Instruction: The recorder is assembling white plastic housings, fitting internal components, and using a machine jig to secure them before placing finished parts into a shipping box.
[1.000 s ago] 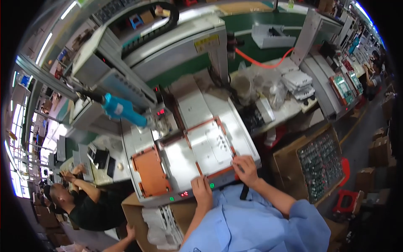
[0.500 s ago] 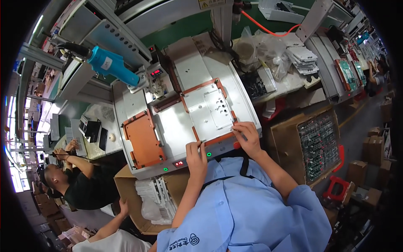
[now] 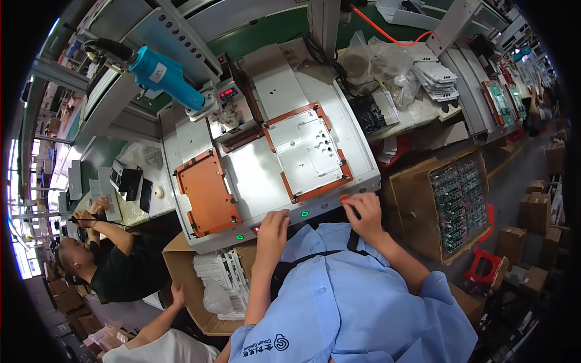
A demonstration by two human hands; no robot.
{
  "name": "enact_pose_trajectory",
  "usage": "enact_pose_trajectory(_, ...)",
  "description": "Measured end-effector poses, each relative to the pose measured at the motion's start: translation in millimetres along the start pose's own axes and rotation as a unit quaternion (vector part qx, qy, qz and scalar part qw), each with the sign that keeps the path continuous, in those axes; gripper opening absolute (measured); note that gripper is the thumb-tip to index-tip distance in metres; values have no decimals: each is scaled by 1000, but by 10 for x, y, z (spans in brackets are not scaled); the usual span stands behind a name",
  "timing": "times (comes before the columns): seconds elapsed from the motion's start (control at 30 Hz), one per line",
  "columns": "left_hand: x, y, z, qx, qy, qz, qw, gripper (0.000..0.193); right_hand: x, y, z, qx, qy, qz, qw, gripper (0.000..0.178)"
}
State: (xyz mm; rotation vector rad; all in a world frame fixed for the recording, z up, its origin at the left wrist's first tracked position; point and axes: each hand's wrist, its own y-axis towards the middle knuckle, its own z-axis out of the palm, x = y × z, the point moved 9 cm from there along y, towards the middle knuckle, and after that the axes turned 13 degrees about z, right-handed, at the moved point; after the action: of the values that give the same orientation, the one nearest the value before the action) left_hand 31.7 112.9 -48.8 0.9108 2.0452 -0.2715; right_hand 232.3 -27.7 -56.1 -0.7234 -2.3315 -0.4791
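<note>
A white metal panel (image 3: pixel 305 154) with a hole-dotted raised section lies in the right orange fixture (image 3: pixel 290 195) on the silver machine bed (image 3: pixel 254 187). My left hand (image 3: pixel 272 236) hovers at the machine's front edge, over the small red display, its fingers stretched out side by side and holding nothing visible. By the red button (image 3: pixel 344 198), at the right of that edge, is my right hand (image 3: pixel 365 218). Its fingers are bent, with a dark gap between thumb and fingers and no object visible. Both hands are off the panel. The left orange fixture (image 3: pixel 209 193) holds no panel.
A blue electric screwdriver (image 3: pixel 166 78) hangs at the upper left. Boxes hold white parts (image 3: pixel 223 284) and circuit boards (image 3: pixel 460 206) on either side. Stacked white panels (image 3: pixel 437 81) and plastic bags (image 3: pixel 387 69) sit at the back right. A co-worker (image 3: pixel 91 260) is at the left.
Both hands have drawn back from the panel's near edge toward me. The right hand has moved to beside the red button; the left has come down over the display. The panel stays in its fixture.
</note>
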Motion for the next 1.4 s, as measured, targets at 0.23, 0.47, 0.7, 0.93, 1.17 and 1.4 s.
enact_pose_trajectory(0.23, -6, -266, 318, 164, 105, 67, 979, 26, 68, -220, 850, 263, 44, 88, 960, 31)
enact_pose_trajectory(0.47, 86, -459, 362, 189, 121, 74, 972, 29, 18, -294, 1292, 327, 24, 201, 923, 54)
enact_pose_trajectory(0.7, 90, -543, 368, 199, 134, 94, 966, 31, -32, -315, 1405, 317, 64, 249, 913, 55)
enact_pose_trajectory(0.93, 189, -565, 354, 228, 145, 72, 960, 34, -46, -340, 1394, 325, 104, 314, 886, 52)
enact_pose_trajectory(1.17, 261, -608, 172, 215, 144, 15, 966, 36, 27, -299, 1416, 326, 28, 253, 910, 53)
enact_pose_trajectory(1.4, 451, -559, -528, 15, 32, -52, 998, 20, 259, -380, 1177, 377, 55, 164, 910, 40)
